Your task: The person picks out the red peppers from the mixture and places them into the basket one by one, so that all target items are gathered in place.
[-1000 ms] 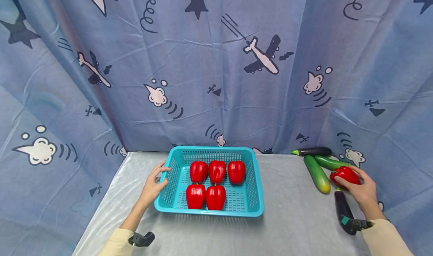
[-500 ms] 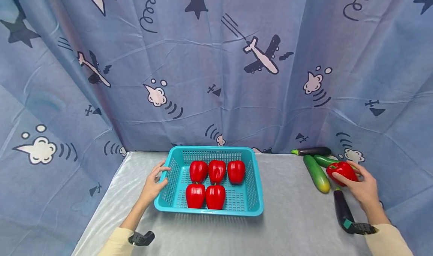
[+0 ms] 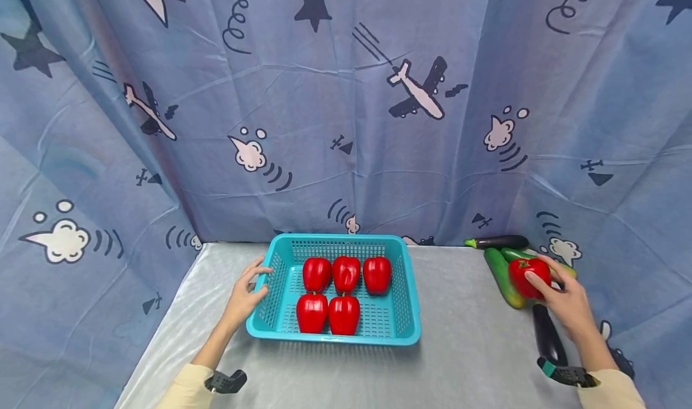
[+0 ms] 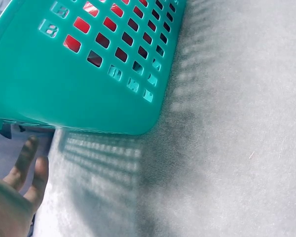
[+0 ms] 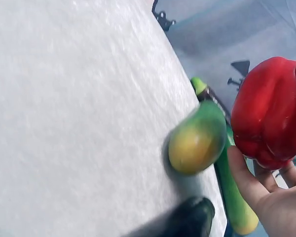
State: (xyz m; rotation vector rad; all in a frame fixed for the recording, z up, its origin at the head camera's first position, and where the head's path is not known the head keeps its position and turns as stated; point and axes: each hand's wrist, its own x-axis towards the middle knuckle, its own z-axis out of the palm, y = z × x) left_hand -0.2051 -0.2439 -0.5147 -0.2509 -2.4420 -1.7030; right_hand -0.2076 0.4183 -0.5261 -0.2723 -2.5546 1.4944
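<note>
My right hand [image 3: 569, 304] grips a red bell pepper [image 3: 521, 278] with thumb and fingers, its green stem facing left in the head view. The right wrist view shows that pepper [image 5: 269, 106] raised over the table, above the cucumbers. On the left, my left hand [image 3: 244, 295] has its fingers spread and loosely bent, with tips at the left rim of a blue plastic basket [image 3: 373, 340]. Several red bell peppers [image 3: 345, 314] stand inside it in two rows. From the left wrist, relaxed fingers [image 4: 38, 180] show outside the basket's end wall [image 4: 79, 98].
Beneath the held pepper lie two green cucumbers with yellow ends, one being the left cucumber [image 3: 500, 274]. An eggplant [image 3: 497, 241] lies behind them by the curtain [image 3: 346, 127]; another eggplant [image 3: 548, 334] lies nearer, beside my right forearm. Grey cloth [image 3: 454, 331] covers the table.
My right hand has lifted the bell pepper off the vegetable pile and carried it a little left, turning its stem upward. My left hand and the basket have stayed in place.
</note>
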